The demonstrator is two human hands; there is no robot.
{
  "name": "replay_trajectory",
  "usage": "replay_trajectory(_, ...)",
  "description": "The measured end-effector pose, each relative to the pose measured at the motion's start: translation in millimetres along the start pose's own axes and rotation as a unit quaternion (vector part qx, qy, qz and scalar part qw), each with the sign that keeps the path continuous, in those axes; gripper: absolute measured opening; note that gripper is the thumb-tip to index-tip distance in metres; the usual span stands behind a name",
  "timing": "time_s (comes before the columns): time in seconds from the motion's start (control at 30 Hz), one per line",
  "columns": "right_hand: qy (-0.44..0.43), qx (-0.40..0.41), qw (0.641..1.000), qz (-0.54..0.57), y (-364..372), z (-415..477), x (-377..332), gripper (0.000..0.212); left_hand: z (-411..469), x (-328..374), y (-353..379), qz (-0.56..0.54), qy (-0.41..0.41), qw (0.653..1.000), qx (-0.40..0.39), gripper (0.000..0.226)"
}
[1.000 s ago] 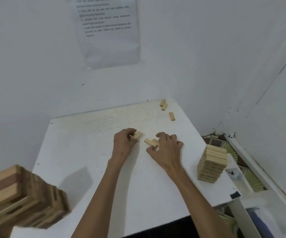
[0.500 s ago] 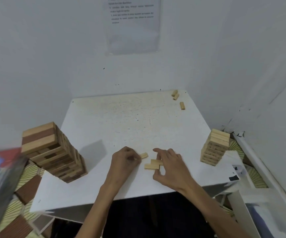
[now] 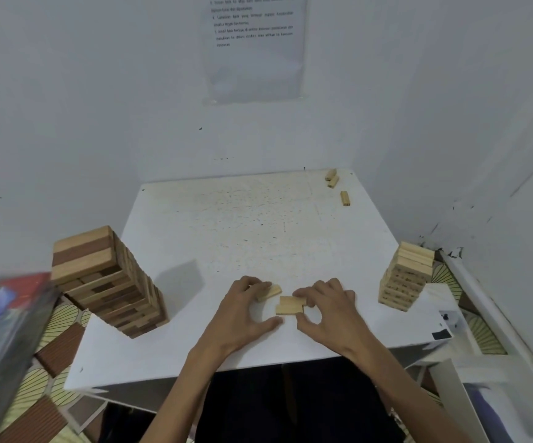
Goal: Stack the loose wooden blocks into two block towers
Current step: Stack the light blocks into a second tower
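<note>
- Left hand, lower centre of frame: fingers curled over the left end of a single block. The thumb is spread away and lies flat on the table.
- Right hand, just right of it: fingertips and thumb pinch the right end of a block pair, two blocks lying side by side and slightly offset.
- Key relation: the single block lies just up and left of the block pair, near it but apart. All three long axes run roughly left-right; the single block is slightly tilted.
- Left tower stands mid-left, nearer the left hand. Right tower stands mid-right, nearer the right hand.
- Judgement: the gathered blocks are light wood, matching the right tower, so a rightward carry is probable.
- Three loose blocks lie at the table's upper right, well apart from both hands.
</note>
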State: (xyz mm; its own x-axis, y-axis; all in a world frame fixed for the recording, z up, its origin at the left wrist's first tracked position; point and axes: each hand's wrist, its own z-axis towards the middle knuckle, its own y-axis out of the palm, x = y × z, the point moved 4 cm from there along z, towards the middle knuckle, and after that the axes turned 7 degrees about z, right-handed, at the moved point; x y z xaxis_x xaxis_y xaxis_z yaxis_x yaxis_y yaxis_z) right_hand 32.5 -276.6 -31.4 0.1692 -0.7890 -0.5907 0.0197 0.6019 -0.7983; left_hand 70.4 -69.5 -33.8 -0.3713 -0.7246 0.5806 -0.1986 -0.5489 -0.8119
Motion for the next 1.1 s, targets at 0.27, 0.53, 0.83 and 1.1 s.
replay_trajectory(0.27, -0.015, -0.041, 0.999, 0.019, 8.5, 9.2, -10.5, 0.054, -2.5, 7.0, 2.6, -0.003, 0.005, 0.998, -0.056, 0.073)
replay_trajectory(0.53, 0.015, -0.034, 0.999, 0.029, -3.1, -1.8, 0.2, 0.063, 0.3, -3.6, -10.6, 0.059, 0.01, 0.996, -0.073, 0.087)
replay_trajectory(0.83, -0.011, -0.082, 0.995, 0.057, 6.2, 13.8, 4.1, 0.068, 29.7, -0.4, -12.4, 0.078, 0.087, 0.981, -0.154, 0.065)
replay_trajectory(1.1, -0.017, -0.105, 0.989, 0.105, 5.7, 18.5, 10.0, 0.068, 29.5, 2.8, -10.2, 0.073, 0.091, 0.989, -0.094, 0.055)
